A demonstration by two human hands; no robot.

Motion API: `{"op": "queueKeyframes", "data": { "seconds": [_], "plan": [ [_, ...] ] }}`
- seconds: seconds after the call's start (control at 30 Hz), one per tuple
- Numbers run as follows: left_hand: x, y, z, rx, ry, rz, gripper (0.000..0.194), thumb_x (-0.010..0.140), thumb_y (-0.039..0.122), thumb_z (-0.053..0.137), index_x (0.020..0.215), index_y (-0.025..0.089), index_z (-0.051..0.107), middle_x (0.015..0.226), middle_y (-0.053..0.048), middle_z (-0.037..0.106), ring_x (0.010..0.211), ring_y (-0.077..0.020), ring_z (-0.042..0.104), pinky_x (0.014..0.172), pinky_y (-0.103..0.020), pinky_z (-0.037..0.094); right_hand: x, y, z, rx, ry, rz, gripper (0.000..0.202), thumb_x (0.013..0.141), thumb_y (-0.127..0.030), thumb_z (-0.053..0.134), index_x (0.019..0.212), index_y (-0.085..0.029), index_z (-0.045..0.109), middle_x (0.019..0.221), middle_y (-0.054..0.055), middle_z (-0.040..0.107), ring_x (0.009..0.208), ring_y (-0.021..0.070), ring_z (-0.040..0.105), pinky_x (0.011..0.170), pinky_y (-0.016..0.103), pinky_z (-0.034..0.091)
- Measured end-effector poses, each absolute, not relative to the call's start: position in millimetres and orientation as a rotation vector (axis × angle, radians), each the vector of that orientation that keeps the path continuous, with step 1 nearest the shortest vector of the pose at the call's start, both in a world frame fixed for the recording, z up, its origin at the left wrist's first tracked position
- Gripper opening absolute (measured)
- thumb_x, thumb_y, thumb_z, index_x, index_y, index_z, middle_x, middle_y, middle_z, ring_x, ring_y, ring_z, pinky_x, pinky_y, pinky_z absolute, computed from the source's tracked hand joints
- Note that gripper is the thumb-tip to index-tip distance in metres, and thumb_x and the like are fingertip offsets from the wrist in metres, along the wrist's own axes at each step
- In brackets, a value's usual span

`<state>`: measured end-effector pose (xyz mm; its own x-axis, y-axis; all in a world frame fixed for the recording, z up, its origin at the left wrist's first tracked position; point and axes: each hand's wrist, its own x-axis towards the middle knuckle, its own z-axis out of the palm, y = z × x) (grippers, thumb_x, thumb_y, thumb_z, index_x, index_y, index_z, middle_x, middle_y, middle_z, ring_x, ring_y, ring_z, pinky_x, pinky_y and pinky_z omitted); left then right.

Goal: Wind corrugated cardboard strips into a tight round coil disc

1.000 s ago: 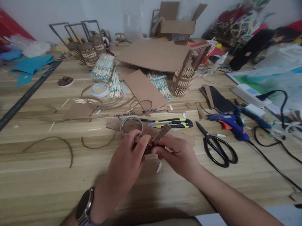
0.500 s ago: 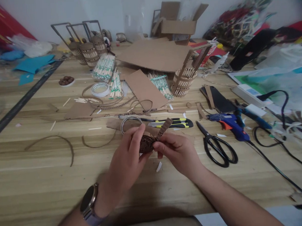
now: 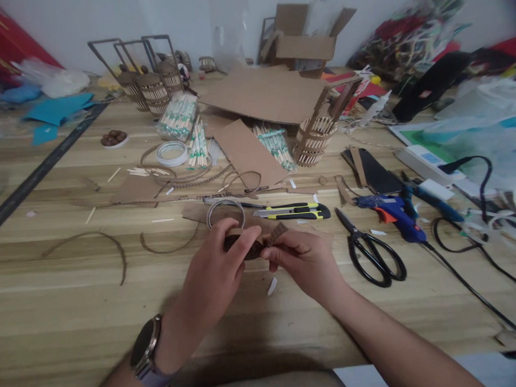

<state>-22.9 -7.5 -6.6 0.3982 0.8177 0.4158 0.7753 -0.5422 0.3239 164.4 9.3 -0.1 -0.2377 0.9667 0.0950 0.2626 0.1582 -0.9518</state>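
Presently, both hands grip one workpiece above the desk [image 3: 75, 315], near its front edge: the left hand [image 3: 214, 275] pinches the dark coil of corrugated cardboard strip [image 3: 247, 248] between thumb and fingers, and the right hand [image 3: 306, 262] pinches the coil's loose tail [image 3: 278, 233]. Risk: if tension on the tail drops, the wound layers may spring apart, since no fastening is visible. A slipped grip would drop the coil onto the cardboard scrap below. The coil is small, brown and ribbed, wound tight, partly hidden by the fingers; its tail projects up and to the right. A utility knife [image 3: 295, 211] and scissors [image 3: 371, 251] lie near, beyond and to the right.
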Motion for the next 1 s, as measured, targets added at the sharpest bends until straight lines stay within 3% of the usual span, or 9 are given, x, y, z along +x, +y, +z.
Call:
{"op": "queueKeyframes", "data": {
  "seconds": [0.2, 0.33, 0.43, 0.6, 0.8, 0.93, 1.0],
  "plan": [
    [-21.3, -8.8, -8.4, 2.642, 1.467, 0.849, 0.058, 0.084, -0.003, 0.044, 0.133, 0.028, 0.046, 0.127, -0.012, 0.044, 0.112, -0.0301, 0.057, 0.083, -0.044, 0.059, 163.2, 8.2, 1.6, -1.160, -1.676, 1.067, 0.029, 0.087, -0.038, 0.068, 0.064, -0.020, 0.066, 0.053, -0.003, 0.062, 0.048, 0.0112, 0.055, 0.049, 0.022, 0.040],
    [-16.3, -8.4, -12.5, 2.582, 1.469, 1.085, 0.064, 0.090, 0.011, 0.057, 0.147, 0.016, 0.029, 0.130, -0.019, 0.049, 0.120, -0.0316, 0.054, 0.093, -0.045, 0.056, 161.5, 4.5, -2.9, -1.185, -1.610, 1.101, 0.026, 0.086, -0.038, 0.069, 0.067, -0.020, 0.065, 0.056, -0.002, 0.062, 0.050, 0.0119, 0.057, 0.048, 0.021, 0.041],
    [-13.9, -8.2, -14.5, 2.531, 1.530, 1.125, 0.063, 0.088, 0.012, 0.061, 0.144, 0.011, 0.032, 0.125, -0.020, 0.054, 0.117, -0.0320, 0.056, 0.092, -0.045, 0.057, 159.3, 2.6, -4.0, -1.197, -1.586, 1.134, 0.028, 0.085, -0.038, 0.070, 0.065, -0.020, 0.063, 0.055, -0.003, 0.061, 0.048, 0.0111, 0.055, 0.047, 0.021, 0.040],
    [-15.7, -8.8, -11.6, 2.537, 1.551, 1.008, 0.053, 0.081, 0.000, 0.055, 0.130, 0.017, 0.044, 0.117, -0.014, 0.058, 0.106, -0.0301, 0.060, 0.086, -0.044, 0.059, 158.7, 2.7, -4.5, -1.187, -1.592, 1.130, 0.028, 0.084, -0.036, 0.071, 0.062, -0.020, 0.063, 0.054, -0.003, 0.060, 0.051, 0.0113, 0.055, 0.048, 0.021, 0.040],
    [-18.9, -9.0, -8.0, 2.662, 1.588, 0.914, 0.051, 0.083, -0.002, 0.050, 0.126, 0.025, 0.049, 0.122, -0.012, 0.050, 0.101, -0.0281, 0.057, 0.082, -0.045, 0.058, 160.1, 3.3, -4.9, -1.173, -1.642, 1.151, 0.022, 0.085, -0.033, 0.069, 0.068, -0.019, 0.067, 0.061, -0.002, 0.062, 0.053, 0.0116, 0.056, 0.051, 0.022, 0.044],
    [-16.6, -10.1, -9.0, 2.676, 1.592, 0.931, 0.054, 0.086, -0.001, 0.049, 0.132, 0.028, 0.047, 0.130, -0.013, 0.046, 0.105, -0.0289, 0.055, 0.088, -0.049, 0.055, 158.7, 1.8, -4.5, -1.196, -1.646, 1.121, 0.021, 0.084, -0.033, 0.069, 0.069, -0.019, 0.066, 0.061, -0.001, 0.061, 0.054, 0.0121, 0.056, 0.051, 0.022, 0.043],
    [-13.8, -10.8, -10.2, 2.647, 1.596, 1.006, 0.054, 0.090, 0.006, 0.054, 0.140, 0.023, 0.041, 0.134, -0.017, 0.044, 0.112, -0.0323, 0.054, 0.092, -0.052, 0.053, 157.8, 1.0, -4.4, -1.214, -1.610, 1.139, 0.020, 0.084, -0.033, 0.069, 0.071, -0.018, 0.067, 0.059, -0.002, 0.061, 0.054, 0.0120, 0.056, 0.049, 0.021, 0.042]
  ]
}}
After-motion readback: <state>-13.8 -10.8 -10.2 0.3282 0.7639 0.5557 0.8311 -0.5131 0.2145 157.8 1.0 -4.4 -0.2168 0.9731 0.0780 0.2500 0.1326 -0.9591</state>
